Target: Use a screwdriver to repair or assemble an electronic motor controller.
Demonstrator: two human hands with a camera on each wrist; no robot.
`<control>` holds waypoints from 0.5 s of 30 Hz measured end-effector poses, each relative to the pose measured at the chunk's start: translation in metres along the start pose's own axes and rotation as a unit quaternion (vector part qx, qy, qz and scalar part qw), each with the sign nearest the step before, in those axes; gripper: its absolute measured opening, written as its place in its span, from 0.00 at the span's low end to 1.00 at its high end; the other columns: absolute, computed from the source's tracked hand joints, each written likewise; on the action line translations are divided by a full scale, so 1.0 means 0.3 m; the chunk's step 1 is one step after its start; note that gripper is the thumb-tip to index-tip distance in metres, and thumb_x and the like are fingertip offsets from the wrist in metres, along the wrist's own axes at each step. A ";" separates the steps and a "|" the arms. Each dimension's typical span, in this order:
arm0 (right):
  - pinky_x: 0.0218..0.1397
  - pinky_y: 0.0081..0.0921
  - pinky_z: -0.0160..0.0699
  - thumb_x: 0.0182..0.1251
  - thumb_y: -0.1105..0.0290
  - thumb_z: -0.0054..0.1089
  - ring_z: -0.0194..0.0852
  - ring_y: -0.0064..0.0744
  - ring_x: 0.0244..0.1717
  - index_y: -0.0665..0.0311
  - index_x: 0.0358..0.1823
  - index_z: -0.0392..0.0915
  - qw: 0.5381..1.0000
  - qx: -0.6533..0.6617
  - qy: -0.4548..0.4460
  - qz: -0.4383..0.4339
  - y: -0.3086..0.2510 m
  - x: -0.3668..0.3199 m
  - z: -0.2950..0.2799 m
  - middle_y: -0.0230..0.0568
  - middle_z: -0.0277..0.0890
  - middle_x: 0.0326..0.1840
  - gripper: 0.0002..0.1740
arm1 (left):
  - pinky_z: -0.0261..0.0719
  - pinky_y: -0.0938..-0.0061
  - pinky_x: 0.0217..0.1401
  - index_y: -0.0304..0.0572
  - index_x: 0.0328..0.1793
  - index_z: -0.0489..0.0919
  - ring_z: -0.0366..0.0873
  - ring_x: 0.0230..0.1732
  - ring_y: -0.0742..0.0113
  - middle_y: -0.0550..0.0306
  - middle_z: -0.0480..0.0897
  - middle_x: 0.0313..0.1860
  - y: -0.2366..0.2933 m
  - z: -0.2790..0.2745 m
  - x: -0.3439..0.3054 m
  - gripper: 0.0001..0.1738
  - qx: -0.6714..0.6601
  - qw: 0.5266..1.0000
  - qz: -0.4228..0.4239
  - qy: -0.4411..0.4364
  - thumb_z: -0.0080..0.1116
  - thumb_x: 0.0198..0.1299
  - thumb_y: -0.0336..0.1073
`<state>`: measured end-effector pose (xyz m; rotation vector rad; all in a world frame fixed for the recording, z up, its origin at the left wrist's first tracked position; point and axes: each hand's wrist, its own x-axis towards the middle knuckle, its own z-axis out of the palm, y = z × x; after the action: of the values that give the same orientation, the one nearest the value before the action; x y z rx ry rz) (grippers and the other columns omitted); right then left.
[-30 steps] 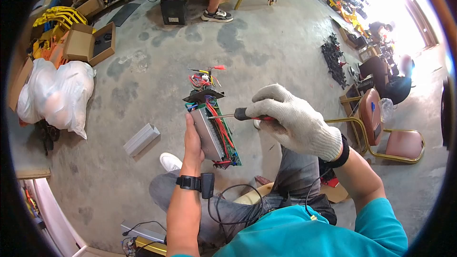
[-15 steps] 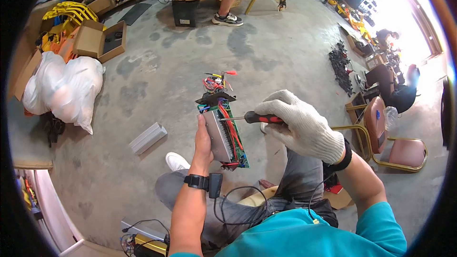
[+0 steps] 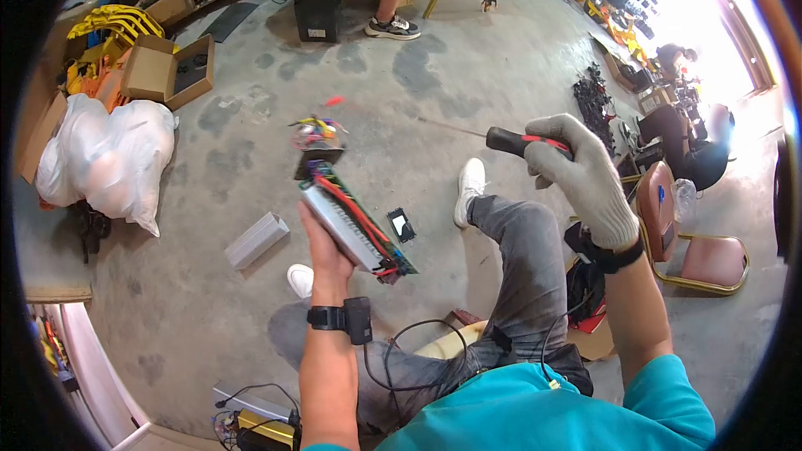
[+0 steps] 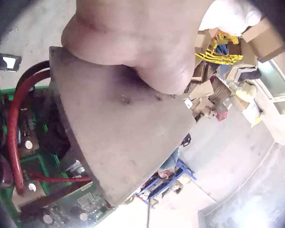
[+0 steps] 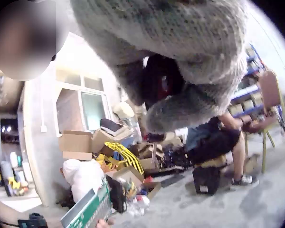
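Note:
The bare left hand (image 3: 327, 249) grips a green circuit board (image 3: 368, 221) by its long grey metal plate (image 3: 341, 227); red wires run along the board, and a bundle of coloured wires (image 3: 316, 129) sticks out past a dark end plate (image 3: 318, 160). In the left wrist view the hand (image 4: 133, 42) lies against the grey plate (image 4: 118, 123). To the right, clear of the board, the gloved right hand (image 3: 585, 175) holds a red and black screwdriver (image 3: 522, 144), its shaft pointing left. The right wrist view shows glove fingers (image 5: 180, 109) curled round the dark handle (image 5: 161, 78).
On the floor are a grey metal casing (image 3: 257, 241) and a small black rectangular item (image 3: 401, 225). White bags (image 3: 113, 159) and an open cardboard box (image 3: 170, 71) stand at left. Chairs (image 3: 656, 209) are at right; other people sit farther off.
The right hand has drawn the screwdriver away from the board, up and to the right. The left hand has moved the board left and tilted it, revealing the small black item on the floor.

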<state>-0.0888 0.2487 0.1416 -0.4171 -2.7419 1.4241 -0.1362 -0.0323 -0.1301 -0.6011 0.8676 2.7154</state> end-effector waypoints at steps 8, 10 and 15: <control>0.32 0.23 0.81 0.82 0.65 0.57 0.78 0.25 0.31 0.69 0.57 0.80 0.882 0.394 -0.118 0.229 0.432 0.172 0.167 0.38 0.81 0.40 0.14 | 0.86 0.55 0.53 0.37 0.72 0.76 0.84 0.44 0.53 0.51 0.84 0.39 0.019 -0.109 -0.016 0.48 -0.107 0.984 -0.048 -0.133 0.40 0.75 0.77; 0.29 0.26 0.78 0.81 0.64 0.58 0.75 0.25 0.27 0.68 0.51 0.78 0.875 0.397 -0.106 0.257 0.491 0.211 0.234 0.36 0.78 0.37 0.13 | 0.86 0.53 0.55 0.38 0.75 0.74 0.84 0.44 0.52 0.51 0.84 0.39 0.027 -0.100 -0.021 0.44 -0.103 0.982 -0.045 -0.153 0.40 0.77 0.72; 0.25 0.26 0.68 0.72 0.57 0.69 0.68 0.22 0.25 0.66 0.37 0.81 0.904 0.278 -0.134 0.295 0.742 0.311 0.384 0.31 0.74 0.29 0.17 | 0.84 0.52 0.56 0.39 0.79 0.70 0.83 0.43 0.52 0.49 0.82 0.38 0.055 0.001 -0.057 0.39 -0.045 0.983 -0.112 -0.137 0.42 0.80 0.64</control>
<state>-0.1453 0.3012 -0.1144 -1.1473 -2.2877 2.4644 -0.1265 -0.0468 -0.1139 -0.3078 0.5746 2.5613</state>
